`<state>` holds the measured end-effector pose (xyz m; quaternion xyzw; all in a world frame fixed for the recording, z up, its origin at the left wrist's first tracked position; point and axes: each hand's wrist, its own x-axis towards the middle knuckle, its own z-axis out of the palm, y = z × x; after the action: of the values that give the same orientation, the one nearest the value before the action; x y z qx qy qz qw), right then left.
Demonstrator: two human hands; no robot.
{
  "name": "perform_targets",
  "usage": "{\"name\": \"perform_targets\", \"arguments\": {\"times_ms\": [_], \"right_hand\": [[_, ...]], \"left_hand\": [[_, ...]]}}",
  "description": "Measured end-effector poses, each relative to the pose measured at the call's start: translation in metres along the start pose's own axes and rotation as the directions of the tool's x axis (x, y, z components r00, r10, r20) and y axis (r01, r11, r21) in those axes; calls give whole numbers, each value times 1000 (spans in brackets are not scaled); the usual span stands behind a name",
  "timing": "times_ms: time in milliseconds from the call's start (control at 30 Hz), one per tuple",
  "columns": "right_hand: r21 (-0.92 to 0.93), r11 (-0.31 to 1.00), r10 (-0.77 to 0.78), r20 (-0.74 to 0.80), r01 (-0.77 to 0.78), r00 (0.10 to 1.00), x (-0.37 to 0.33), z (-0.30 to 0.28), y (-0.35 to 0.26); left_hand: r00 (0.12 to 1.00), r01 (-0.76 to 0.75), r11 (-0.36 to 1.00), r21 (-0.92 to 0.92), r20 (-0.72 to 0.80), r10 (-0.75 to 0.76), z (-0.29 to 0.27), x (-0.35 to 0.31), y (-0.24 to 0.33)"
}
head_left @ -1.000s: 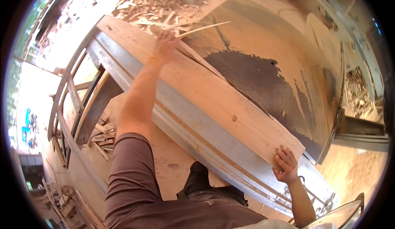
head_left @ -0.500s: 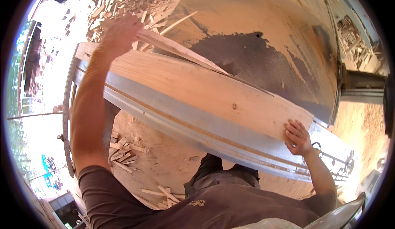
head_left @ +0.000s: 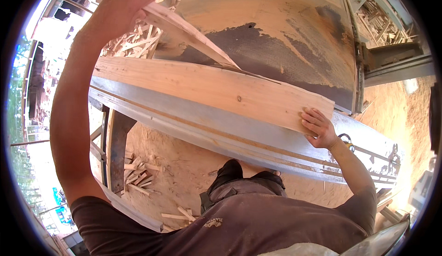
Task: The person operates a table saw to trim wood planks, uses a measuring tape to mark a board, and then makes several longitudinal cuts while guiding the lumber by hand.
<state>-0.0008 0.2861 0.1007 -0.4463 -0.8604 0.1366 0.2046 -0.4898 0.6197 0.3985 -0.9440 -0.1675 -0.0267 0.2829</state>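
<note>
a: left hand (head_left: 120,8) raised at top left, fingers curled around the far end of a thin wood strip (head_left: 191,34). strip slants down to the right and its tip meets the top edge of the plank (head_left: 212,90).

b: right hand (head_left: 318,127)?

a: flat on the plank's near right corner, fingers spread a little, thumb over the lower edge. it presses, grips nothing.

b: plank position?

a: lies lengthwise on the grey metal rail (head_left: 239,134), lower edge along the rail, right end square-cut.

b: room around it?

a: beyond the plank, the sawdust-covered table (head_left: 285,35) lies open up to its metal edge at right. offcuts (head_left: 138,173) lie on the sandy floor (head_left: 184,173) below the rail, near the person's legs.
</note>
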Motion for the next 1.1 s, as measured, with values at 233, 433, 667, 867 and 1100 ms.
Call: {"name": "perform_targets", "arguments": {"times_ms": [233, 433, 667, 867, 1100], "right_hand": [[10, 1000, -11, -30, 11, 999, -28, -8, 3], [15, 999, -46, -76, 47, 996, -49, -11, 9], [23, 997, -68, -128, 72, 989, -79, -19, 19], [42, 997, -57, -142, 64, 988, -98, -20, 27], [59, 997, -46, -157, 56, 987, -116, -25, 37]], "left_hand": [[982, -100, 971, 215, 177, 62, -76, 87, 56], [955, -175, 921, 349, 288, 73, -128, 147, 114], [945, -81, 940, 330, 325, -33, -162, 232, 195], [974, -136, 963, 232, -145, 172, -152, 260, 248], [969, -231, 925, 303, 157, 190, -179, 311, 315]]}}
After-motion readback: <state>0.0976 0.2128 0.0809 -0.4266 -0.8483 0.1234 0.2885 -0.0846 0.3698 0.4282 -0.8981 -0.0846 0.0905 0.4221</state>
